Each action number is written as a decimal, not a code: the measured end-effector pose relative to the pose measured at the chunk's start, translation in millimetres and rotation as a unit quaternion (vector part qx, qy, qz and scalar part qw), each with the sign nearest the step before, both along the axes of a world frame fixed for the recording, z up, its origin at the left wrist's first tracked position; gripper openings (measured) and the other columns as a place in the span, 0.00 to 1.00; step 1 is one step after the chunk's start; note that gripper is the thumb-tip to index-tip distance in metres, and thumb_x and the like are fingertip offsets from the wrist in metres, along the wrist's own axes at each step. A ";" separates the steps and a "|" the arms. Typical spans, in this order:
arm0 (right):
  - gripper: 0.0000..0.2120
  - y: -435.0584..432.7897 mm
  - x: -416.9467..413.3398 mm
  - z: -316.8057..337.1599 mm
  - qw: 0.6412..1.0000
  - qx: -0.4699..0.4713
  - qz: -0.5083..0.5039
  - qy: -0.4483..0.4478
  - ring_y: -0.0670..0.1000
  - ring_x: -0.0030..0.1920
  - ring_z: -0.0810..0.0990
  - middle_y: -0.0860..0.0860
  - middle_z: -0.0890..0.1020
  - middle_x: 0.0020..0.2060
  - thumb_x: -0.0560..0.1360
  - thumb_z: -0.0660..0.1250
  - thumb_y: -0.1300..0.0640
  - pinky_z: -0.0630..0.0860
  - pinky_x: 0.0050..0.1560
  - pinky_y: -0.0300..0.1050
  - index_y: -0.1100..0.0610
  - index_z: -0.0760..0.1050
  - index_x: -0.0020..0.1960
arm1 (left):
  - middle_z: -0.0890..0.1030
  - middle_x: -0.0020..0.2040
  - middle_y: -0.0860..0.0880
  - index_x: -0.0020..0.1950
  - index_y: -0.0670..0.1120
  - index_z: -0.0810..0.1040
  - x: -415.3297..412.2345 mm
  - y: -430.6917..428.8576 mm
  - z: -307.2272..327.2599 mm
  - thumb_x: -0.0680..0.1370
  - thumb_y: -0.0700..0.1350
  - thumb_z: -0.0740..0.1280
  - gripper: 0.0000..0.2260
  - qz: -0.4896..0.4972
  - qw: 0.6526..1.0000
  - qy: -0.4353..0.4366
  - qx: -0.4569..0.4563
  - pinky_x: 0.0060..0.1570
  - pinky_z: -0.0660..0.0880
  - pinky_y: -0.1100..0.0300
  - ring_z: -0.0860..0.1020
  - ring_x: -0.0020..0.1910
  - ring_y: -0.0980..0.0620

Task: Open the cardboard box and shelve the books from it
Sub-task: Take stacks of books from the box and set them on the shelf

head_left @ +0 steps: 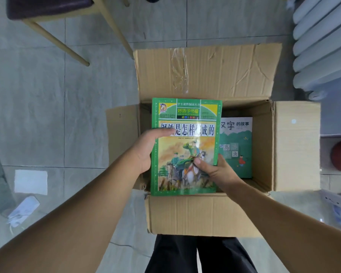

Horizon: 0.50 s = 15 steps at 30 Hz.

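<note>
An open cardboard box stands on the floor in front of me, its flaps folded outward. Above its opening I hold a green-bordered book with a painted rider on the cover. My left hand grips its left edge, thumb across the title. My right hand grips its lower right corner, thumb on the cover. Inside the box, to the right, lies another book with a green and white cover, partly hidden by the held one.
A wooden chair with a dark seat stands at the far left. White radiator tubes run along the upper right. A white shoe lies on the tiled floor at the left. My dark trousers are below the box.
</note>
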State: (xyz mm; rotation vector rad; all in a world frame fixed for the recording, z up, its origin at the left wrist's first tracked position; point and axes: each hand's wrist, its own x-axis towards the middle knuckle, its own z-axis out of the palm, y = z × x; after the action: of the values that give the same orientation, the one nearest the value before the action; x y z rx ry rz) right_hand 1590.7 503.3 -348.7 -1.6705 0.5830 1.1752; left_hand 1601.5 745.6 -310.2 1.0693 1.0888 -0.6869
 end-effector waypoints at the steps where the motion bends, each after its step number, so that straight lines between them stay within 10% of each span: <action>1: 0.65 -2.8 5.0 9.3 1.000 0.025 -0.002 0.007 0.59 0.66 0.83 0.56 0.82 0.68 0.50 0.83 0.26 0.78 0.68 0.65 0.53 0.65 0.78 | 0.86 0.61 0.40 0.58 0.46 0.87 -0.1 1.2 12.5 0.57 0.56 0.84 0.32 0.000 1.000 -0.007 -0.008 0.71 0.74 0.40 0.83 0.62 0.38; 8: 0.66 -2.8 53.3 151.5 0.997 0.054 -0.009 -0.047 0.57 0.72 0.78 0.53 0.78 0.73 0.52 0.85 0.30 0.72 0.74 0.60 0.56 0.64 0.80 | 0.89 0.51 0.41 0.60 0.45 0.84 30.7 -14.1 148.7 0.64 0.54 0.79 0.26 -0.001 0.997 -0.081 0.016 0.66 0.78 0.43 0.86 0.53 0.40; 11: 0.52 6.0 83.1 252.6 0.990 0.076 -0.015 -0.114 0.57 0.73 0.75 0.53 0.75 0.74 0.67 0.81 0.39 0.69 0.70 0.52 0.58 0.60 0.82 | 0.88 0.56 0.39 0.64 0.42 0.83 63.3 -14.9 231.7 0.67 0.51 0.79 0.27 -0.004 0.988 -0.148 0.050 0.61 0.81 0.43 0.87 0.51 0.39; 15: 0.49 14.4 118.8 346.7 0.971 0.116 -0.030 -0.208 0.52 0.64 0.75 0.51 0.73 0.69 0.72 0.78 0.40 0.74 0.66 0.51 0.59 0.58 0.82 | 0.88 0.57 0.39 0.56 0.45 0.85 104.1 -14.1 343.6 0.75 0.47 0.76 0.11 -0.011 0.967 -0.240 0.086 0.64 0.79 0.43 0.86 0.53 0.40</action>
State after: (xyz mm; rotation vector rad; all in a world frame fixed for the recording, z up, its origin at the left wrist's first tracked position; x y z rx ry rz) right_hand 1709.5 517.7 -2.0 -1.6191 0.2204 0.7822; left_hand 1705.7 731.5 33.5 1.3146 0.7242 -0.3237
